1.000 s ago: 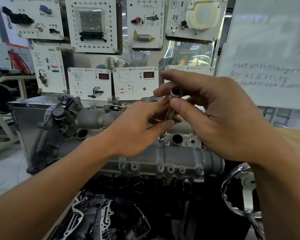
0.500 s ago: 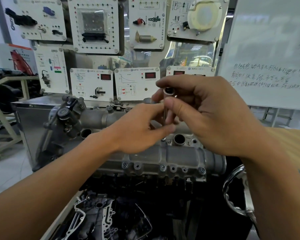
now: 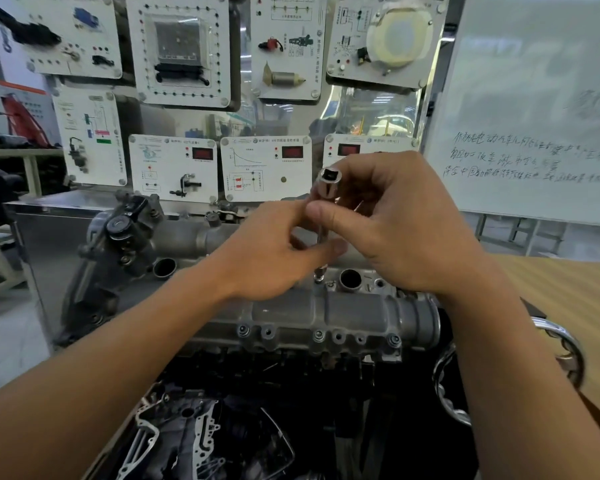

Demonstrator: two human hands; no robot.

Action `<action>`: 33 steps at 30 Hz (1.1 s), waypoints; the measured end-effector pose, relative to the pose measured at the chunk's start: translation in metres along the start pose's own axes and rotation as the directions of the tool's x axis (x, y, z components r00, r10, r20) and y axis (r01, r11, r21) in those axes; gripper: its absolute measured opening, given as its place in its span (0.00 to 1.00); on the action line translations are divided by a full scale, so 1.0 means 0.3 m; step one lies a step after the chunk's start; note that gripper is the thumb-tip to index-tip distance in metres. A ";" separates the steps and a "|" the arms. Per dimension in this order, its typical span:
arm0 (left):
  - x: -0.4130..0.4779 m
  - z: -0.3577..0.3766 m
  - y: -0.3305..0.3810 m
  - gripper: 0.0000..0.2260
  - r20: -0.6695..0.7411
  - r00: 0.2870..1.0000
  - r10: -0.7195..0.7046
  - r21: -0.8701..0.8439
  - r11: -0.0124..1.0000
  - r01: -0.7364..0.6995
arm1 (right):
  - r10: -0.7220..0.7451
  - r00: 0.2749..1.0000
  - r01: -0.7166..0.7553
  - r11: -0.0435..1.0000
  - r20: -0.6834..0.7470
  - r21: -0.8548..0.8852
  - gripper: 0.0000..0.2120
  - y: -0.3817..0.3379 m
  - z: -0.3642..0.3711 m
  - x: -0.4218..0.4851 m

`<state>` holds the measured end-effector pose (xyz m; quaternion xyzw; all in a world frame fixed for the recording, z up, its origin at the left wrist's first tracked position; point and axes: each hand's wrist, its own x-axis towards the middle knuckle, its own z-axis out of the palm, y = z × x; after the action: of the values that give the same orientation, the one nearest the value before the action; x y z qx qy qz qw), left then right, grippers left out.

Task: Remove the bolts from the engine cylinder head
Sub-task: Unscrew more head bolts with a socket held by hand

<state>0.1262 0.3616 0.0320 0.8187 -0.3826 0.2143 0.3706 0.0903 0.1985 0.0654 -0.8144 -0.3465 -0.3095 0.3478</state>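
While the socket extension [image 3: 327,183] stands on the cylinder head [image 3: 343,310], right hand [image 3: 406,230] pinches its top and left hand [image 3: 267,258] pinches its mostly hidden shaft. The bolt [image 3: 319,279] under the tip is barely discernible.

Right hand [image 3: 406,230] thumb and left hand [image 3: 267,258] fingers are pinching the socket tool [image 3: 328,181] and covering the middle of its shaft; only the open top and lower tip are showing. What the tip is touching is too small to tell. The hands are hiding part of the cylinder head [image 3: 326,313] top. Whiteboard [image 3: 534,98] is running off the right edge, writing too blurred to read. Left arm [image 3: 118,375] and right arm [image 3: 520,375] are running off the bottom edge. Metal ring [image 3: 561,344] is partly hiding behind the right arm.
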 end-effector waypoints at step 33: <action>-0.001 0.051 0.005 0.04 -0.263 0.963 0.059 0.035 0.998 -0.051 | 0.006 0.982 0.007 0.998 -0.188 0.068 0.04 0.019 0.060 -0.005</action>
<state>0.1259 0.3494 0.0227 0.7770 -0.3495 0.3370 0.4008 0.0986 0.2091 0.0521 -0.7691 -0.3227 -0.3732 0.4064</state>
